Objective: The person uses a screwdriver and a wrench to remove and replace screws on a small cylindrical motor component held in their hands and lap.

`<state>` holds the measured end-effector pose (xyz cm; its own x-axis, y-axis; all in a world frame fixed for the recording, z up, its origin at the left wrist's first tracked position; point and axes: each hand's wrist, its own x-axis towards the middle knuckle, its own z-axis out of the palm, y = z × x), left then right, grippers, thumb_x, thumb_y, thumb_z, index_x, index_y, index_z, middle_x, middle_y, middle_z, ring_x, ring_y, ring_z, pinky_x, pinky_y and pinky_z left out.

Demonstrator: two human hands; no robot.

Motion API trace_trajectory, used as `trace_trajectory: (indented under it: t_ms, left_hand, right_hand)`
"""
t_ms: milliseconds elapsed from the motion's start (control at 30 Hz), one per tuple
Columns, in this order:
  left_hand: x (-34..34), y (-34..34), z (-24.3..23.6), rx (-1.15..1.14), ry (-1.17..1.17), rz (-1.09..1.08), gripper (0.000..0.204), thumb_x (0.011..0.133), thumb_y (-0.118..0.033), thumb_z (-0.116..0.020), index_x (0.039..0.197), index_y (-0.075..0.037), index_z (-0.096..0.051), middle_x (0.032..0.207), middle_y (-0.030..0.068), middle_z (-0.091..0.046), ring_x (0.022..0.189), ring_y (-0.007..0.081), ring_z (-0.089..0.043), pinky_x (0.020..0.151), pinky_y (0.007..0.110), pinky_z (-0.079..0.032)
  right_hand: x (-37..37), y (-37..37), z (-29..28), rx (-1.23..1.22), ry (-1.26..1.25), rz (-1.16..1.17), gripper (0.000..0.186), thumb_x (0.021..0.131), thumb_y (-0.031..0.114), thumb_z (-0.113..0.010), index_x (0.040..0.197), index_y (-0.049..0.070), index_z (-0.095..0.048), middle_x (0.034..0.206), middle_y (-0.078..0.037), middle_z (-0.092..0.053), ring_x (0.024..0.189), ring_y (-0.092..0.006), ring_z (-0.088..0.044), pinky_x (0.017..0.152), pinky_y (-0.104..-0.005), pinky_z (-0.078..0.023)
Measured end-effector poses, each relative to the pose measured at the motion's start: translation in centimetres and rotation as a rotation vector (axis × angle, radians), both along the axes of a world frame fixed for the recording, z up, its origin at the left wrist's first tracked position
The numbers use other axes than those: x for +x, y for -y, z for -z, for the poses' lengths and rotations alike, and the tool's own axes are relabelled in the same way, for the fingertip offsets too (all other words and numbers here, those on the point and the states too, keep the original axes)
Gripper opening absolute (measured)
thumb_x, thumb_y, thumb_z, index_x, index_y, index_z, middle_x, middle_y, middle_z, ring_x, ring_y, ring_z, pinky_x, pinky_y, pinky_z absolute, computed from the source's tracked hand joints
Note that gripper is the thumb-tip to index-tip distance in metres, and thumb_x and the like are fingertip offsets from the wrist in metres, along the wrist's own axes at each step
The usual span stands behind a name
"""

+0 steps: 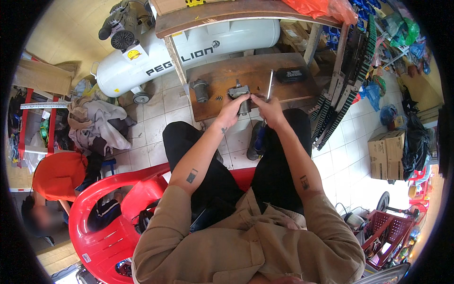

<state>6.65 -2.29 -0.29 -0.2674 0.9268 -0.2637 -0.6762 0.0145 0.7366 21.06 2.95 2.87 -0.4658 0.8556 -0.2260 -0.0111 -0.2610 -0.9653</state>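
Note:
My left hand (231, 111) is closed around a grey metal part with a blocky top (239, 91) and a short cylinder below it, held over the near edge of a low wooden bench (222, 71). A screwdriver (270, 85) stands nearly upright in my right hand (270, 112), its long bright shaft pointing up and away from the part. The fingertips of my right hand meet the part beside my left fingers; just what they pinch is too small to tell. To the left on the bench stands a dark grey cylindrical metal housing (200, 91), with small screws (219, 98) close by.
A black case (291, 75) lies on the bench's right side. Behind is a white air compressor tank (189, 54) under a wooden shelf (246, 13). Green-toothed racks (338, 85) lean at the right. A red plastic chair (90, 213) and a person in orange (59, 175) are at the left.

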Motion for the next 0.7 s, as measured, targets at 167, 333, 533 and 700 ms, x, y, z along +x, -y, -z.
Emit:
trace_trajectory:
  t_ms: [167, 333, 533, 700]
  left_hand:
    - [0.1, 0.3, -0.4, -0.011, -0.027, 0.029, 0.035, 0.086, -0.008, -0.070, 0.117, -0.004, -0.053, 0.106, 0.0081, -0.063, 0.092, 0.0184, -0.065, 0.078, 0.032, -0.054]
    - [-0.3, 0.0, 0.4, 0.001, -0.115, 0.094, 0.043, 0.086, -0.006, -0.068, 0.122, -0.005, -0.045, 0.109, 0.0113, -0.062, 0.099, 0.0212, -0.063, 0.082, 0.034, -0.054]
    - [-0.2, 0.0, 0.7, -0.039, -0.191, 0.116, 0.043, 0.086, -0.005, -0.067, 0.122, -0.005, -0.042, 0.109, 0.0104, -0.062, 0.097, 0.0207, -0.064, 0.076, 0.035, -0.055]
    - [0.4, 0.5, -0.7, -0.089, -0.107, 0.046, 0.039, 0.082, -0.011, -0.068, 0.116, -0.006, -0.048, 0.094, 0.0085, -0.063, 0.080, 0.0188, -0.065, 0.066, 0.034, -0.055]
  right_hand:
    - [0.1, -0.2, 0.0, -0.140, -0.019, 0.012, 0.025, 0.086, 0.024, -0.074, 0.091, 0.001, -0.067, 0.059, 0.003, -0.052, 0.043, -0.0041, -0.033, 0.039, -0.0256, -0.021]
    - [0.1, 0.0, -0.5, -0.104, 0.068, 0.049, 0.021, 0.085, 0.023, -0.074, 0.085, 0.003, -0.067, 0.057, 0.005, -0.049, 0.042, -0.0044, -0.033, 0.039, -0.0252, -0.022]
    - [0.3, -0.4, 0.4, -0.086, 0.091, 0.060, 0.021, 0.083, 0.022, -0.075, 0.079, 0.004, -0.065, 0.057, 0.004, -0.049, 0.041, -0.0048, -0.034, 0.038, -0.0253, -0.023]
    - [0.5, -0.8, 0.7, -0.176, 0.024, 0.039, 0.021, 0.083, 0.022, -0.076, 0.081, 0.004, -0.066, 0.057, 0.004, -0.050, 0.042, -0.0051, -0.036, 0.037, -0.0260, -0.023]
